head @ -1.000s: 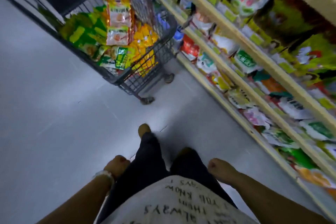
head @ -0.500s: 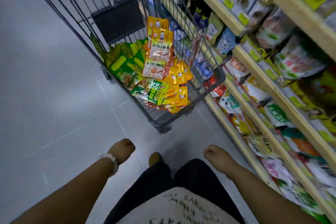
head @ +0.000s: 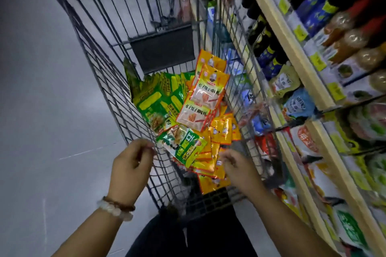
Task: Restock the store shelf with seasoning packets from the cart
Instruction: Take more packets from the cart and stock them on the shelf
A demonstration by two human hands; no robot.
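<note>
A wire shopping cart point(head: 100, 64) stands in front of me, beside the store shelf point(head: 281, 33) on the right. In its basket lie green seasoning packets point(head: 154, 102), tall orange packets point(head: 205, 98), a shiny green-and-white packet point(head: 184, 145) and several small yellow packets point(head: 222, 131). My left hand point(head: 131, 165) hovers at the cart's near left wall, fingers loosely curled, holding nothing. My right hand point(head: 237, 168) is just above the small yellow packets at the near end, fingers spread downward, with nothing visibly gripped.
The shelf carries dark sauce bottles point(head: 263, 33) and jars on the upper levels, pouches point(head: 296, 106) and bags lower down. A dark folded child-seat flap point(head: 163, 48) closes the cart's far end. Grey floor point(head: 41, 110) lies to the left.
I have stepped up to the cart, which now fills the view. Both hands rose from beside my legs and reached forward to the cart's near end.
</note>
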